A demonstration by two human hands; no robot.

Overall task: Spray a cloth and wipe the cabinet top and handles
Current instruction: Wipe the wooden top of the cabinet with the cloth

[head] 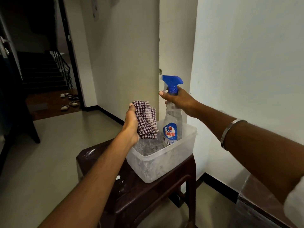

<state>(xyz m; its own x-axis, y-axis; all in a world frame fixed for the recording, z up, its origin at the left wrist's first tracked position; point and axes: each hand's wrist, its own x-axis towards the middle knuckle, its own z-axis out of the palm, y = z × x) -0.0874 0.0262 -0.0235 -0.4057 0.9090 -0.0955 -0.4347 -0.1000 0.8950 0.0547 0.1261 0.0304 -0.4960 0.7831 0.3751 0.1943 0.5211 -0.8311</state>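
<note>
The cloth is gripped in the left hand, fingers curled round its folds, and held up over the tub so that it faces the nozzle. The bottle is clasped at its neck by the right hand, one finger stretched forward by the trigger; its base hangs inside the tub, probably so stray mist is caught there. The tub is set on a dark stool. What may be the cabinet is glimpsed at the lower right, not yet wiped
</note>
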